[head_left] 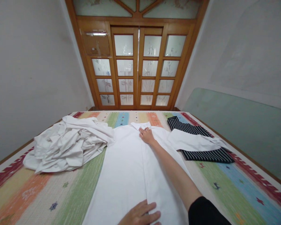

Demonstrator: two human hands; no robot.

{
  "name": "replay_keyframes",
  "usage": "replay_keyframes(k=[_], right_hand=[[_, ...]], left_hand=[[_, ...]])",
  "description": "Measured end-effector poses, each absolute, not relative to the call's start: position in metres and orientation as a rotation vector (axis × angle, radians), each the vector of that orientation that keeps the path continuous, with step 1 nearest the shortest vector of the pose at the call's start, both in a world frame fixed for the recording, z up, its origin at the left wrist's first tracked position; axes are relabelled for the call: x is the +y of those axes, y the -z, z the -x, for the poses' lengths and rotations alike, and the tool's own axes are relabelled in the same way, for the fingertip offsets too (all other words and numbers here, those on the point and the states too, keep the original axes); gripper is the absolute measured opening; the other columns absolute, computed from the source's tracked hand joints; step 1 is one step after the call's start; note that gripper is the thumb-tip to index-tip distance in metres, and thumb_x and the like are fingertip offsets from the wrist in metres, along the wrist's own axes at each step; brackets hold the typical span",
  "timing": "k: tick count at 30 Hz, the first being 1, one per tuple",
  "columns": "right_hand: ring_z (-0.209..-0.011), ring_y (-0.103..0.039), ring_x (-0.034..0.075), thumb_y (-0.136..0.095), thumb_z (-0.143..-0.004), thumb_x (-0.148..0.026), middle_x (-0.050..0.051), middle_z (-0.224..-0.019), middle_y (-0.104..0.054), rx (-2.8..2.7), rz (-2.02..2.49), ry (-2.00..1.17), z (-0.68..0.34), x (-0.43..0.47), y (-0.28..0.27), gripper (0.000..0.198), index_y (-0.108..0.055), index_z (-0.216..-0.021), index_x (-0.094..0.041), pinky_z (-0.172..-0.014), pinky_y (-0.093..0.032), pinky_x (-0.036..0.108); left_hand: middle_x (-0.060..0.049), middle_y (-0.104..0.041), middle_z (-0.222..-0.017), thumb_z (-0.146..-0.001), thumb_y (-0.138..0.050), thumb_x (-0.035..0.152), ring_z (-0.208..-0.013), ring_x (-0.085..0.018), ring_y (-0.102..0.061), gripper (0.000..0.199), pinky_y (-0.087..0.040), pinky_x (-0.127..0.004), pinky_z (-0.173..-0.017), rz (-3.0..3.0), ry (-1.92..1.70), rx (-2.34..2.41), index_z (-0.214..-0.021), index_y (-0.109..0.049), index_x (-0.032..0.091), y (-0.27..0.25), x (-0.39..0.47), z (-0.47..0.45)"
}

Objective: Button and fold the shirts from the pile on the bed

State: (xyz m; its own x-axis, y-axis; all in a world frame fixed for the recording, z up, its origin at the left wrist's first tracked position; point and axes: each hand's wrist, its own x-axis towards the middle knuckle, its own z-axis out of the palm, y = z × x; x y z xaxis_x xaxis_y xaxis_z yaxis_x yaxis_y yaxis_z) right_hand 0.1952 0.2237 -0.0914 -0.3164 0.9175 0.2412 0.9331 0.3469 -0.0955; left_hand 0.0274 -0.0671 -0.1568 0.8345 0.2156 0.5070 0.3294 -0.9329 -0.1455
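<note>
A white long-sleeved shirt [124,175] lies spread front up, its collar [140,125] at the far end. Just below the collar, my right hand [147,135] has its fingers bent together on the front placket, seemingly pinching the cloth. Low in the view, my left hand [140,215] rests near the lower placket, fingers apart and holding nothing; its wrist is cut off by the frame. The shirt's right-side sleeve [194,141] stretches across a folded black garment with white stripes [207,156].
A crumpled heap of white cloth [67,143] sits at the left, touching the shirt's shoulder area. Underneath is a colourful striped cover [79,190]. Beyond the far edge stand wooden doors with glass panes [137,68]. Walls flank both sides, with a pale green panel [236,122] at the right.
</note>
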Motion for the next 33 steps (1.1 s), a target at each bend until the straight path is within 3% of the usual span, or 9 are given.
replay_keyframes(k=[7, 12, 14, 18, 21, 23, 26, 33], right_hand=[[-0.129, -0.042, 0.028, -0.045, -0.092, -0.034, 0.003, -0.147, -0.047, -2.369, 1.664, -0.244, -0.214, 0.226, 0.095, 0.047, -0.05, -0.138, -0.029, -0.1, -0.034, 0.043], [-0.133, -0.04, 0.023, -0.053, -0.09, -0.033, 0.009, -0.144, -0.05, -2.362, 1.564, -0.264, -0.221, 0.203, 0.1, 0.047, -0.054, -0.134, -0.018, -0.107, -0.031, 0.035], [-0.13, -0.042, 0.025, -0.057, -0.087, -0.04, 0.011, -0.142, -0.051, -2.327, 1.576, -0.181, -0.216, 0.186, 0.099, 0.048, -0.057, -0.129, -0.016, -0.106, -0.032, 0.036], [-0.112, -0.051, 0.028, -0.06, -0.083, -0.048, 0.015, -0.122, -0.061, -2.262, 1.667, -0.001, -0.199, 0.152, 0.091, 0.045, -0.064, -0.112, -0.014, -0.095, -0.039, 0.038], [-0.106, -0.052, 0.029, -0.056, -0.085, -0.043, 0.018, -0.108, -0.064, -2.224, 1.773, 0.1, -0.187, 0.134, 0.084, 0.037, -0.066, -0.101, -0.011, -0.091, -0.039, 0.039], [-0.106, -0.053, 0.029, -0.053, -0.087, -0.036, 0.019, -0.106, -0.064, -2.241, 1.807, 0.117, -0.183, 0.128, 0.08, 0.031, -0.067, -0.097, -0.01, -0.09, -0.039, 0.038], [-0.096, -0.059, 0.027, -0.051, -0.087, -0.03, 0.018, -0.101, -0.067, -2.238, 1.868, -0.005, -0.183, 0.125, 0.079, 0.027, -0.067, -0.097, -0.01, -0.08, -0.041, 0.034], [-0.08, -0.061, 0.018, -0.053, -0.082, -0.021, 0.008, -0.085, -0.071, -2.057, 1.772, -0.242, -0.197, 0.132, 0.09, 0.015, -0.067, -0.082, -0.016, -0.07, -0.039, 0.025]], left_hand=[[0.003, -0.061, -0.133, -0.095, -0.052, 0.029, -0.133, -0.015, -0.046, 0.023, -0.028, -0.03, -0.117, 2.808, 0.667, -0.432, -0.115, -0.062, 0.027, 0.153, -0.068, -0.027], [-0.001, -0.058, -0.137, -0.097, -0.046, 0.027, -0.136, -0.016, -0.041, 0.033, -0.032, -0.028, -0.114, 2.929, 0.589, -0.482, -0.129, -0.054, 0.023, 0.146, -0.069, -0.028], [-0.005, -0.051, -0.144, -0.094, -0.05, 0.028, -0.14, -0.021, -0.035, 0.047, -0.034, -0.032, -0.114, 2.992, 0.55, -0.576, -0.14, -0.044, 0.019, 0.142, -0.071, -0.029], [-0.015, -0.026, -0.157, -0.085, -0.057, 0.032, -0.146, -0.031, -0.02, 0.086, -0.033, -0.044, -0.115, 2.969, 0.538, -1.074, -0.154, -0.01, 0.01, 0.135, -0.077, -0.03], [-0.016, -0.016, -0.159, -0.086, -0.055, 0.037, -0.147, -0.034, -0.013, 0.092, -0.031, -0.048, -0.115, 2.846, 0.529, -1.362, -0.154, 0.002, 0.011, 0.132, -0.076, -0.027], [-0.015, -0.016, -0.159, -0.09, -0.05, 0.045, -0.146, -0.034, -0.013, 0.087, -0.029, -0.051, -0.115, 2.81, 0.492, -1.421, -0.154, -0.002, 0.013, 0.13, -0.072, -0.025], [-0.012, -0.025, -0.158, -0.094, -0.04, 0.049, -0.145, -0.033, -0.02, 0.071, -0.026, -0.052, -0.116, 2.819, 0.381, -1.455, -0.153, -0.02, 0.016, 0.121, -0.058, -0.023], [-0.013, -0.054, -0.138, -0.094, -0.036, 0.025, -0.131, -0.028, -0.045, 0.04, -0.038, -0.042, -0.106, 2.816, 0.203, -1.616, -0.126, -0.058, 0.014, 0.077, 0.011, -0.03]])
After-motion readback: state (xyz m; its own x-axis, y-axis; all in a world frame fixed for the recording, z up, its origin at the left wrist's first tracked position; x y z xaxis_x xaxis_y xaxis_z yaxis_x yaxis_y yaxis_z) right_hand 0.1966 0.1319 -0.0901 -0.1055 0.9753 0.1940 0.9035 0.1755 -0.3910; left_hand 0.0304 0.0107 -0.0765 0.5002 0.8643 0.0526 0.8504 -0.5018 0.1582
